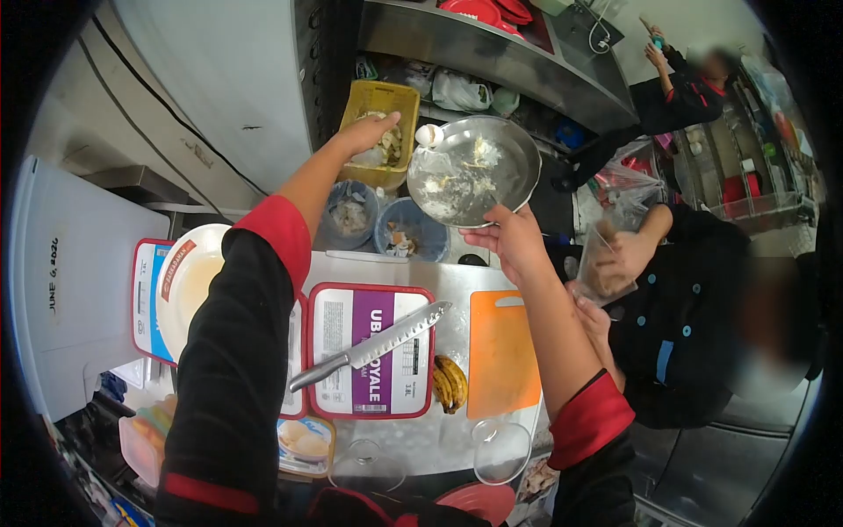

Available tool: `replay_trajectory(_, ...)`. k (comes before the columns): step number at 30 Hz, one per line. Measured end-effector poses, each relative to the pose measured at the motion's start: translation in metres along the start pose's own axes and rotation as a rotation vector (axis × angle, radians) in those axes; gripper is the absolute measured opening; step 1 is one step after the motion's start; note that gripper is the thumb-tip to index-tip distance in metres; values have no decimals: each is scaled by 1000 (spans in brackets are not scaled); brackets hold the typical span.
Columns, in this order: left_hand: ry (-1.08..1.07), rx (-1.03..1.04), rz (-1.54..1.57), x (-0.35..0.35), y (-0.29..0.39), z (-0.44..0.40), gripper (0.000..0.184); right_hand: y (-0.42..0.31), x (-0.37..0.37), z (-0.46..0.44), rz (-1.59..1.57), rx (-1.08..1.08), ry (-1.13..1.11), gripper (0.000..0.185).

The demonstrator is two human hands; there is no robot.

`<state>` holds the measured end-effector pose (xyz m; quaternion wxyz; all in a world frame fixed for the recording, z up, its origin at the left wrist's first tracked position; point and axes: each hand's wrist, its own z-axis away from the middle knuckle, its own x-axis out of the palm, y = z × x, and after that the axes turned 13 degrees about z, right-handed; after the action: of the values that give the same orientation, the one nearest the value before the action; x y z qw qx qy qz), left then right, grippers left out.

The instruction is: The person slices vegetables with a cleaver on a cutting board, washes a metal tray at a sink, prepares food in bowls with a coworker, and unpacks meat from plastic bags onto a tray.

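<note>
Beyond the metal counter [454, 335], upper centre, the right hand [515, 244] grips the lower rim of a metal pan [502, 186]; the left hand [367, 134], over the yellow bin [408, 98], has an unclear grip.

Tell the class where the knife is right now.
In the head view, the knife lies across the red-rimmed, white-and-purple lid, to the left of the bananas and orange chopping board.

- I see a pale grey metal work table [452, 327]
- on it, white rectangular container lid, red rim, purple band [338, 329]
- beside it, bunch of brown-spotted yellow bananas [450, 384]
- orange rectangular cutting board [502, 360]
- near my edge, two round clear dishes, one right [501, 451], one left [367, 466]
</note>
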<state>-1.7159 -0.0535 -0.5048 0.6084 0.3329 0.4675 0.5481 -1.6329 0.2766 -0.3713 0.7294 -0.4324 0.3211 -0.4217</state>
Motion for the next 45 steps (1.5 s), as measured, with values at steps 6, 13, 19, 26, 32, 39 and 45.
replay_trajectory(6,73,300,-115,37,41,35,80,0,10,-10,27,6,-3,42)
replay_trajectory(13,39,609,-580,30,34,40,51,1,19,-8,25,-28,1,46)
replay_trajectory(19,180,343,-686,-7,-6,41,43,-2,-6,15,-22,-69,159,46)
replay_trajectory(26,274,138,-834,-10,-28,39,70,-12,-31,38,-60,-117,174,34)
replay_trajectory(32,225,95,-834,-7,7,41,55,-11,-32,54,-72,-132,172,34)
replay_trajectory(39,116,428,-522,19,40,58,46,-10,-39,78,-154,-89,156,33)
replay_trajectory(45,-147,371,-249,45,105,121,45,-6,-46,133,-325,-3,132,23)
